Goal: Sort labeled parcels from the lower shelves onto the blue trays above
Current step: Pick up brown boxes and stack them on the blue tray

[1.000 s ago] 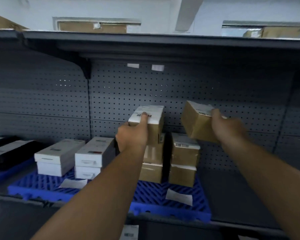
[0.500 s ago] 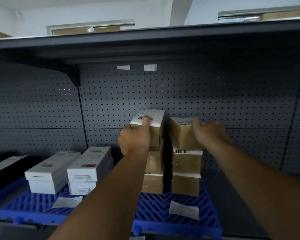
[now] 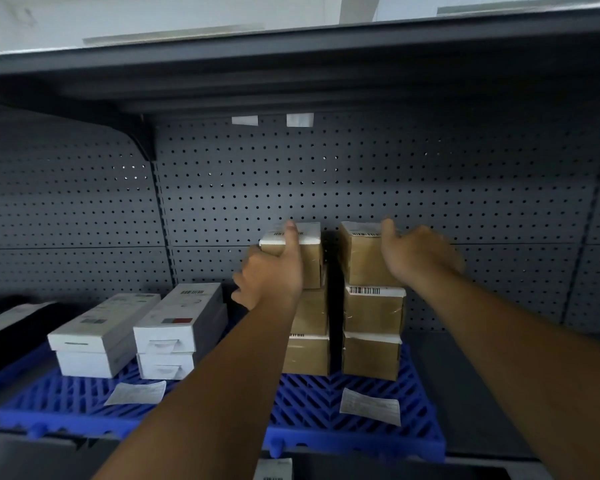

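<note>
The right hand (image 3: 416, 254) is settling the barcode-labelled brown cardboard parcel (image 3: 361, 258), airborne a second ago, onto the stack beneath it, so this placement is looking nearly finished. Its thumb is lying on top, and blur is hiding whether the fingers are clasping. The left hand (image 3: 271, 275) is clamping the white-topped brown cardboard parcel (image 3: 309, 251), with the blue slatted plastic tray (image 3: 309, 403) lying below both hands. The dark perforated metal back panel (image 3: 326, 188) is standing just beyond the fingertips, and free room is lying above and to the right.

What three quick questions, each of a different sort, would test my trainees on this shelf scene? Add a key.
1. True or false: the brown parcels stand in two stacks on the blue tray.
2. How many parcels make up the right stack? A) two B) three C) five
3. Fill in: the left hand grips the ___ parcel of the left stack.

Key: 1 true; 2 B; 3 top.
</note>
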{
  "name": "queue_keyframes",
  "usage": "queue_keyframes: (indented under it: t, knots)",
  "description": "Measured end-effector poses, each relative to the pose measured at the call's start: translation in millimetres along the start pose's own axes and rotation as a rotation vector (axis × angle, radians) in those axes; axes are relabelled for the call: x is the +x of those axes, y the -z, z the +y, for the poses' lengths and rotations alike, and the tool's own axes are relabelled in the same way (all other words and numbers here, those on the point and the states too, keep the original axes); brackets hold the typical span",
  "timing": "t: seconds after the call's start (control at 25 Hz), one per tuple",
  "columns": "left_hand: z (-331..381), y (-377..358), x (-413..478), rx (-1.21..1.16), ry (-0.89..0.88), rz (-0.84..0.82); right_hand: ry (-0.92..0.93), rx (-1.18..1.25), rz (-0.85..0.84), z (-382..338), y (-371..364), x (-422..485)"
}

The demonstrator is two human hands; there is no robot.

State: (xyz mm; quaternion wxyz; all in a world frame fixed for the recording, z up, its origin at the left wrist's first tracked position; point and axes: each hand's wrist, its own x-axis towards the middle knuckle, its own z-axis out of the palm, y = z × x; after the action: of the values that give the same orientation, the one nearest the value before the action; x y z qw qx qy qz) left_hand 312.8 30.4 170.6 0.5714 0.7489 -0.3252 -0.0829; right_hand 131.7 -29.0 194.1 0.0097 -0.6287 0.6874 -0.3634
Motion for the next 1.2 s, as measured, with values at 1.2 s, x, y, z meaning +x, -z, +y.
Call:
queue_keyframes:
  t: [1.2]
  knots:
    - [-55, -12, -32, -0.059, -0.579, 0.085, 0.188, 0.545, 0.162, 14, -55, -62]
